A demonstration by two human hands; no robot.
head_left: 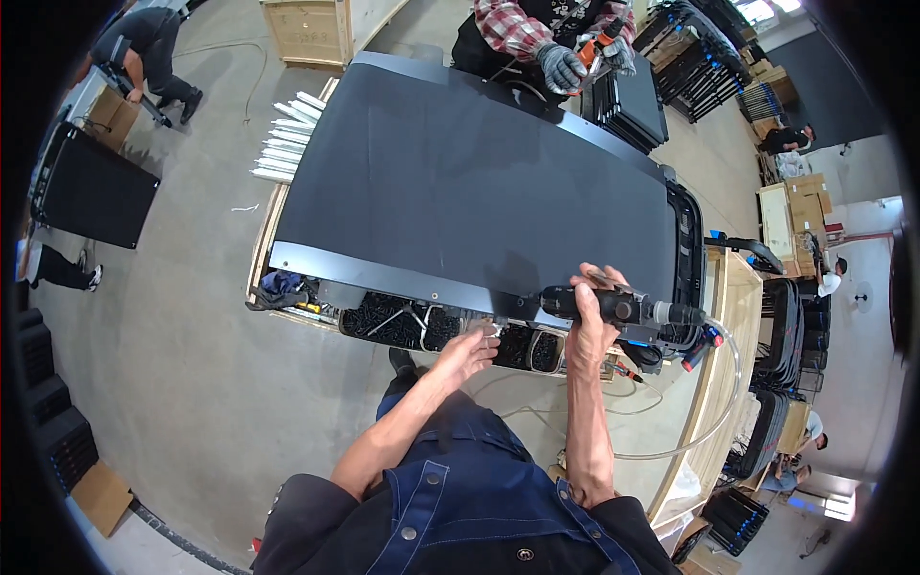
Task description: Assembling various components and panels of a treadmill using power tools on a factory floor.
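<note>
In front of me lies a treadmill deck with a broad black belt (450,182) and a grey side rail (369,278) dotted with a few small fasteners. My right hand (592,321) is wrapped round a black air driver (618,307), held above the deck's near right part. A clear hose runs from the tool's right end. My left hand (465,356) is just below the rail, over the parts bins, with its fingertips together at a small shiny piece that I cannot make out. Beneath the rail, bins of small black screws (383,324) show partly.
Across the deck a person's gloved hands (563,69) hold an orange tool. White bars (290,139) are stacked at the left end. The hose (733,383) loops down at my right beside a wooden crate (714,422). Black decks (628,105) are piled at the back right.
</note>
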